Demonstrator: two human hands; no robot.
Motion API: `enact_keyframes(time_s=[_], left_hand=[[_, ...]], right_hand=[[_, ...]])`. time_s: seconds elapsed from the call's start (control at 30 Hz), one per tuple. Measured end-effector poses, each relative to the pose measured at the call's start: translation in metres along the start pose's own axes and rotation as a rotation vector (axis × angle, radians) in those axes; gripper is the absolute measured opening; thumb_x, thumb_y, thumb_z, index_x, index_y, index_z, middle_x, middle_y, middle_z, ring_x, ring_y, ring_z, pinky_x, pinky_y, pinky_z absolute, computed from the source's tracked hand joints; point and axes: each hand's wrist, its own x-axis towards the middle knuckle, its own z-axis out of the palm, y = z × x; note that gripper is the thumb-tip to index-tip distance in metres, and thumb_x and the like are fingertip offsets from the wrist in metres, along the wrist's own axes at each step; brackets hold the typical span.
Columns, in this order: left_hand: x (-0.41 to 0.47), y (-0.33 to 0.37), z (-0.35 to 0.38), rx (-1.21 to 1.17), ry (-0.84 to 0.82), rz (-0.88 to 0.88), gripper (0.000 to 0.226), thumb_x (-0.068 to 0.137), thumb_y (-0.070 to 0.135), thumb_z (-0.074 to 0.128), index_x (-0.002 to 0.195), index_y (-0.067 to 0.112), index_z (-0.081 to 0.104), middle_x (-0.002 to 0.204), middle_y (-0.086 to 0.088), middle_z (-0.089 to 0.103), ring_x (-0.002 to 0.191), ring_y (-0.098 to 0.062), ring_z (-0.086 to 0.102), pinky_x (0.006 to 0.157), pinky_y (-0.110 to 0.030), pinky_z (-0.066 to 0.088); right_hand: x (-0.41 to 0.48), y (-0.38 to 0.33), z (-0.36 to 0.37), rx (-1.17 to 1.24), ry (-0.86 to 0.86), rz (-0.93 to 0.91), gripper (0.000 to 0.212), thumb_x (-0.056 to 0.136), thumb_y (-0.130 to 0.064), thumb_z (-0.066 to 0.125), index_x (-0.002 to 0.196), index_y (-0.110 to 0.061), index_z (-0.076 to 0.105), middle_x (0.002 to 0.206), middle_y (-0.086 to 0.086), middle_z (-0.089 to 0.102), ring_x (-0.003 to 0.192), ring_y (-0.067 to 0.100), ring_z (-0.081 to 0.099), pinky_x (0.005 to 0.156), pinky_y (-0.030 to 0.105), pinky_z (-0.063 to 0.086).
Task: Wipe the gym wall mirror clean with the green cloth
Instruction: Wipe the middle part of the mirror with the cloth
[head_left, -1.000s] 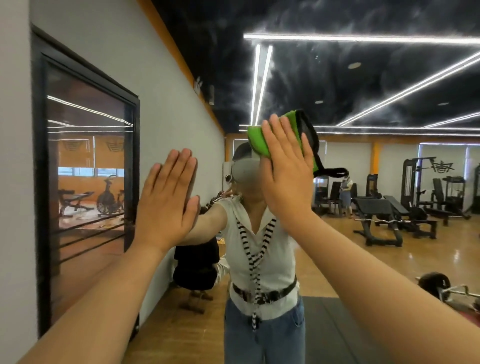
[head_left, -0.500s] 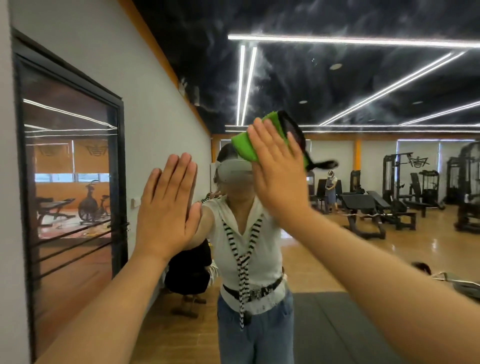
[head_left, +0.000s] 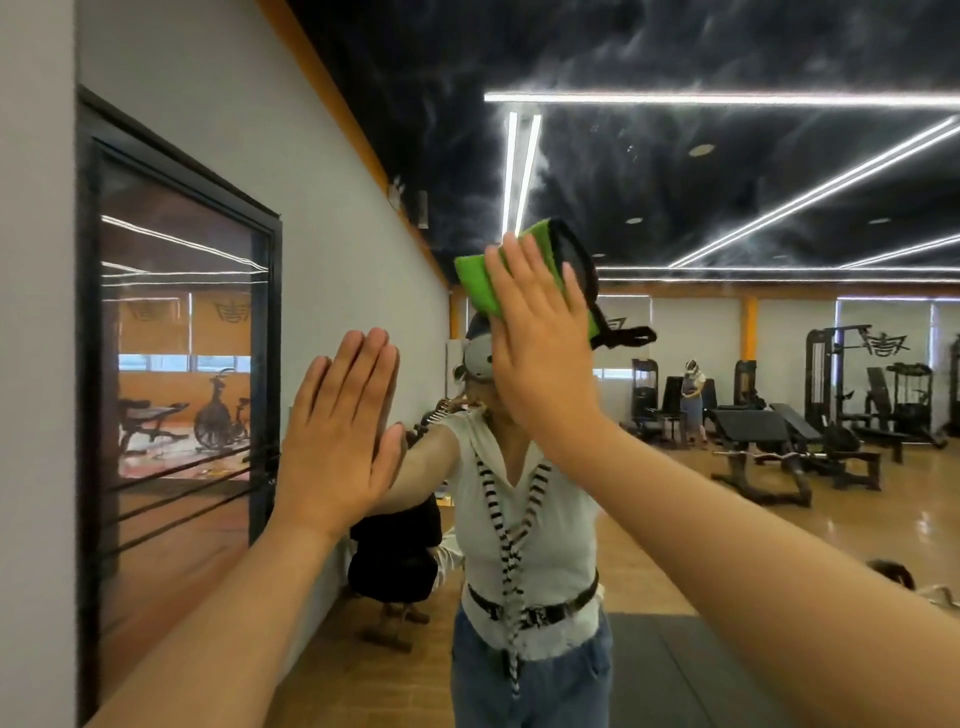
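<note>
The gym wall mirror (head_left: 727, 364) fills most of the view and reflects me and the gym behind me. My right hand (head_left: 540, 338) lies flat on the glass at head height and presses the green cloth (head_left: 475, 283) against it. The cloth's green edge and a dark strip show above and to both sides of my fingers. My left hand (head_left: 340, 436) rests flat on the mirror lower and to the left, fingers together, holding nothing. Both forearms reach up from the bottom of the frame.
A grey wall strip (head_left: 36, 364) borders the mirror on the left, beside a black-framed pane (head_left: 182, 364). The reflection shows weight benches (head_left: 753, 441), machines (head_left: 852, 374), a standing person (head_left: 693, 395) far back, and a dark floor mat (head_left: 691, 675).
My right hand has slid the green cloth slightly to the left across the glass. My left hand stays flat on the mirror, a little lower in the view.
</note>
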Motion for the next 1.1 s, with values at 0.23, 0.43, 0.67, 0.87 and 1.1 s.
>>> enact_keyframes(time_s=[0.23, 0.43, 0.67, 0.87, 1.1], left_hand=[[0.0, -0.003, -0.001, -0.017, -0.007, 0.015, 0.073, 0.093, 0.033, 0.035, 0.159, 0.006, 0.017, 0.167, -0.014, 0.017, 0.154, -0.028, 0.015, 0.126, -0.041, 0.003], [0.0, -0.002, 0.0, -0.027, -0.038, 0.01, 0.073, 0.095, 0.035, 0.033, 0.16, 0.008, 0.015, 0.168, -0.011, 0.013, 0.155, -0.026, 0.011, 0.126, -0.044, 0.007], [-0.003, -0.002, 0.0, -0.108, -0.055, 0.009, 0.07, 0.097, 0.035, 0.032, 0.159, 0.007, 0.018, 0.168, -0.011, 0.013, 0.155, -0.027, 0.011, 0.125, -0.046, 0.009], [0.005, -0.021, -0.025, -0.432, -0.034, -0.026, 0.059, 0.103, 0.034, 0.029, 0.157, 0.01, 0.031, 0.164, -0.005, 0.027, 0.153, -0.017, 0.018, 0.125, -0.03, 0.003], [0.017, -0.018, -0.052, -0.743, 0.018, -0.224, 0.049, 0.096, 0.047, 0.043, 0.136, 0.019, 0.047, 0.114, 0.003, 0.064, 0.096, -0.007, 0.056, 0.081, -0.01, 0.039]], right_hand=[[-0.063, 0.023, -0.008, -0.077, -0.408, -0.735, 0.051, 0.1, -0.023, 0.043, 0.15, -0.014, 0.043, 0.157, 0.003, 0.038, 0.148, 0.016, 0.031, 0.125, 0.038, 0.009], [0.027, 0.029, -0.026, -0.209, -0.242, -0.318, 0.065, 0.098, -0.051, 0.039, 0.155, -0.021, 0.033, 0.165, 0.001, 0.022, 0.152, 0.019, 0.019, 0.116, 0.031, 0.013], [0.041, 0.028, -0.029, -0.436, -0.336, -0.289, 0.058, 0.103, -0.051, 0.017, 0.158, -0.034, 0.019, 0.166, -0.004, 0.016, 0.154, 0.016, 0.005, 0.123, 0.046, -0.005], [-0.002, -0.031, 0.014, -0.324, -0.18, -0.112, 0.055, 0.104, -0.044, 0.028, 0.156, -0.025, 0.028, 0.165, 0.002, 0.022, 0.154, 0.018, 0.011, 0.124, 0.042, 0.0], [-0.025, -0.07, 0.027, -0.062, -0.221, -0.118, 0.061, 0.1, -0.043, 0.04, 0.155, -0.017, 0.035, 0.162, -0.002, 0.029, 0.153, 0.01, 0.013, 0.123, 0.028, 0.001]])
